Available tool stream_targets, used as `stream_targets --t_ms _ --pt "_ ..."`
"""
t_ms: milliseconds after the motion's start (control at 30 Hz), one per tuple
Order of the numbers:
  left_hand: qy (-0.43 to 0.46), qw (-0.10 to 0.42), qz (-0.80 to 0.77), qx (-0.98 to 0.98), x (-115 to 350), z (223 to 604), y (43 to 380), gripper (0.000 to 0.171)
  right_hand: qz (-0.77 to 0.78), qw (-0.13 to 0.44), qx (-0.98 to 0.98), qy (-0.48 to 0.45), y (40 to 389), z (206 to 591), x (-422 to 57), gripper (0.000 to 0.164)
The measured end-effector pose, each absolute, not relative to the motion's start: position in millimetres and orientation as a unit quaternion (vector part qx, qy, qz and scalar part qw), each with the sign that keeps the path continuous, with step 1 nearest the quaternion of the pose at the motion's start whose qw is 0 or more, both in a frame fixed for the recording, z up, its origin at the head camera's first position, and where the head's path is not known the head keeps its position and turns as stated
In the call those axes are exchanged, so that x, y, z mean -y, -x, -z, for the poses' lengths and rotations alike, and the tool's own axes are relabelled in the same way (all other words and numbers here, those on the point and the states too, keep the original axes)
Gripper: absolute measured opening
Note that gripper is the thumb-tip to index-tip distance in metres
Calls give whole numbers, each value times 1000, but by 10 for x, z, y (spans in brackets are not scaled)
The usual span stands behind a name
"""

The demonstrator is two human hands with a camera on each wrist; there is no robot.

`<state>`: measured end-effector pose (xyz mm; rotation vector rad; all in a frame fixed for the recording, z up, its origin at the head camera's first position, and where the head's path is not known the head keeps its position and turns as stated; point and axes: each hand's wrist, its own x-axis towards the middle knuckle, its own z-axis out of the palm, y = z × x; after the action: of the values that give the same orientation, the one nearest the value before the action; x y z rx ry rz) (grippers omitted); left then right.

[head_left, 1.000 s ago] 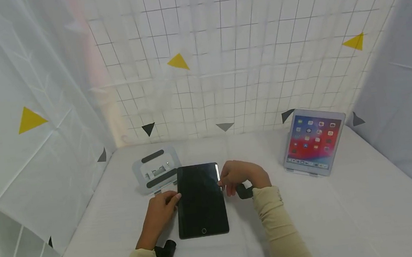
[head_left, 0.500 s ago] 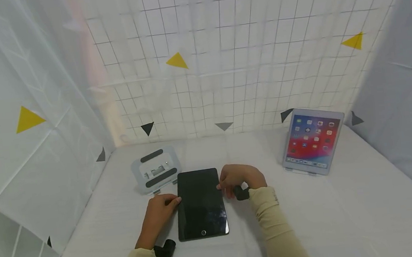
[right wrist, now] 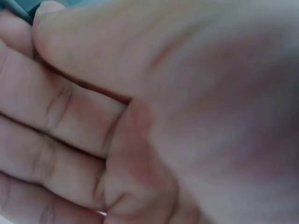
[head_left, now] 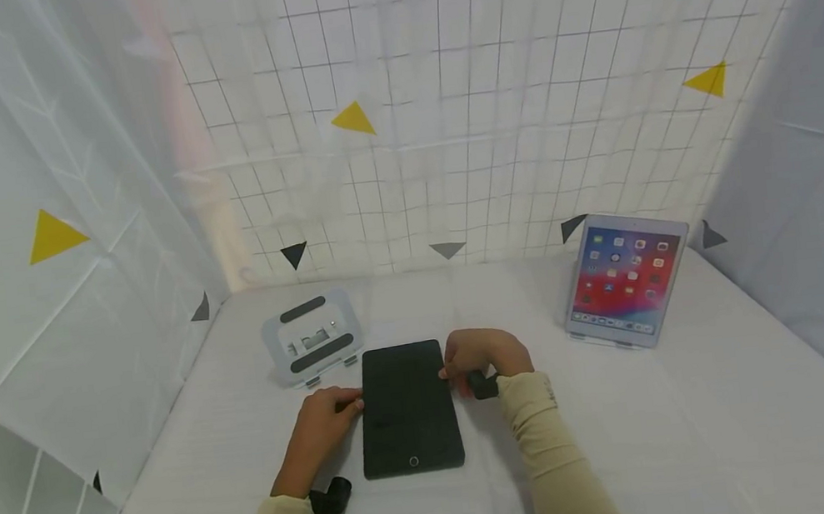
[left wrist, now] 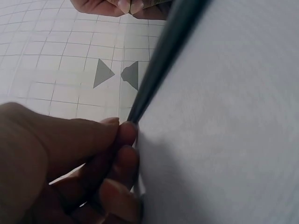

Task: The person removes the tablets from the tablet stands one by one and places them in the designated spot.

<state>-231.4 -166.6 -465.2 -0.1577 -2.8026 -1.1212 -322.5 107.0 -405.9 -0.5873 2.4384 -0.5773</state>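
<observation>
In the head view a black tablet (head_left: 409,408) with a round home button is held between both hands, its screen dark. My left hand (head_left: 322,426) pinches its left edge; in the left wrist view the thumb and fingers (left wrist: 88,140) meet on a dark slim edge. On the opposite side my right hand (head_left: 484,352) pinches the right edge between thumb and fingertips. Close up in the right wrist view, the thumb (right wrist: 70,37) presses near the tablet's edge (right wrist: 16,10), with the other fingers folded below.
A grey tablet stand (head_left: 315,338) with dark pads sits behind and left of the black tablet. At the right, a white tablet (head_left: 628,276) with a lit-looking colourful screen leans on a clear stand (head_left: 609,342). A grid-patterned curtain (head_left: 437,137) closes off the back.
The black tablet's top edge has come down and the tablet has shifted slightly right. The bright reflections on its screen are gone. Both hands keep their hold.
</observation>
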Motion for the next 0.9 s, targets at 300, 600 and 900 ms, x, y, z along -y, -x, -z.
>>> stream_targets --t_ms 300,600,900 --pt "42 54 367 928 1657 4627 2304 26 221 288 -905 220 3243 4089 -1038 28" --pt "32 53 371 926 1676 4616 2314 27 221 284 -904 231 3243 4088 -1016 27" --pt "15 45 368 928 1647 4575 2295 26 274 288 -895 204 3211 4168 -1042 25"
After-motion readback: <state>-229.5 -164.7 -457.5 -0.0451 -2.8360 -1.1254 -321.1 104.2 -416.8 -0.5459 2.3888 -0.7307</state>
